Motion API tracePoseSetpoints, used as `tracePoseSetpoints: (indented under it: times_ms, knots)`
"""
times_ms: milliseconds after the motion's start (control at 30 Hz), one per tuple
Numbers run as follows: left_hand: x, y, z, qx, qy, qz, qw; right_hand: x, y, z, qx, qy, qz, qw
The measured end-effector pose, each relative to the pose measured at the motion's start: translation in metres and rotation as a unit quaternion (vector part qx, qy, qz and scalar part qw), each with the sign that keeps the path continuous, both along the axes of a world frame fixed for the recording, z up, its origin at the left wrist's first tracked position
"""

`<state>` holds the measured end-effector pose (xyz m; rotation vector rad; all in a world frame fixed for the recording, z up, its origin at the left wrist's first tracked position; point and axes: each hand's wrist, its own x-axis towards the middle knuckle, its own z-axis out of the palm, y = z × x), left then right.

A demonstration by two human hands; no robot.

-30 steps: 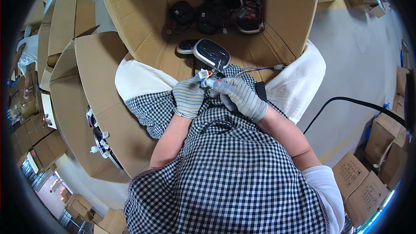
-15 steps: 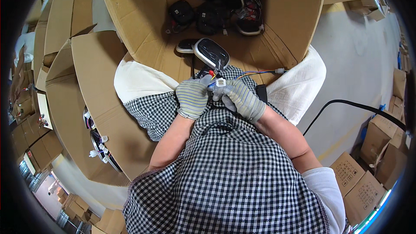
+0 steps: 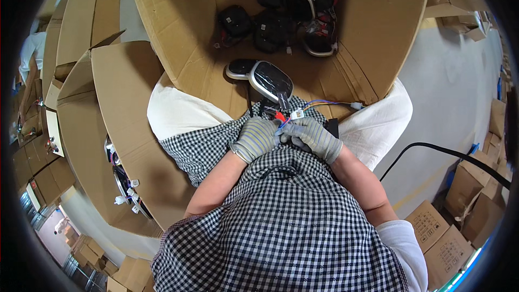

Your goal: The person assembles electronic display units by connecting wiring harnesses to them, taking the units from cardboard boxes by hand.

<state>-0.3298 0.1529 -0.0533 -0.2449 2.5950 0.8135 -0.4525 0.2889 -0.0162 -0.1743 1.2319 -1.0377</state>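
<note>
In my lap, both hands wear grey striped gloves, with fingertips pinched close together. My left hand (image 3: 255,138) is closed on thin coloured wires (image 3: 283,125), a red piece just beyond its fingers. My right hand (image 3: 315,137) pinches the same wires from the other side, below a white plug connector (image 3: 297,114). Just past my hands, a glossy black panel with a silver rim (image 3: 272,81) leans at the box's near edge, overlapping a smaller rimmed black piece (image 3: 241,68). A blue-and-orange cable (image 3: 324,103) runs right to another pale connector (image 3: 356,106). The fingertips partly hide the wires.
A large open cardboard box (image 3: 378,38) stands before me, holding several black units (image 3: 270,30) with wires. At left, another carton (image 3: 127,97) has rimmed parts and white connectors (image 3: 130,197) beside it. A black hose (image 3: 448,151) arcs at right; a person's arm (image 3: 27,89) shows far left.
The view has shifted, so the box and panels sit lower in the picture. The white connector now points away beyond my right fingers, and both hands have turned slightly around the wires.
</note>
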Motion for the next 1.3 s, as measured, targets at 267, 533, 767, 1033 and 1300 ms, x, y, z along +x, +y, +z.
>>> tracePoseSetpoints:
  times_ms: [267, 533, 767, 1033, 1300]
  knots:
    - [0.0, 0.002, 0.005, 0.022, 0.009, -0.008, 1.0, 0.001, 0.004, 0.003, 0.003, 0.006, -0.012, 1.0]
    - [-0.003, 0.005, 0.014, 0.137, 0.025, 0.057, 0.989, -0.007, 0.009, 0.007, 0.003, 0.019, 0.018, 1.0]
    - [0.002, 0.001, 0.017, 0.37, 0.176, 0.151, 0.9, 0.001, 0.015, -0.005, -0.005, 0.124, -0.001, 0.992]
    - [0.003, 0.006, 0.008, 0.234, 0.063, 0.214, 0.947, -0.016, 0.027, 0.069, 0.018, 0.174, -0.117, 0.978]
    - [0.006, 0.009, -0.002, 0.12, 0.139, 0.166, 0.969, -0.005, 0.021, 0.049, -0.016, 0.296, -0.089, 0.951]
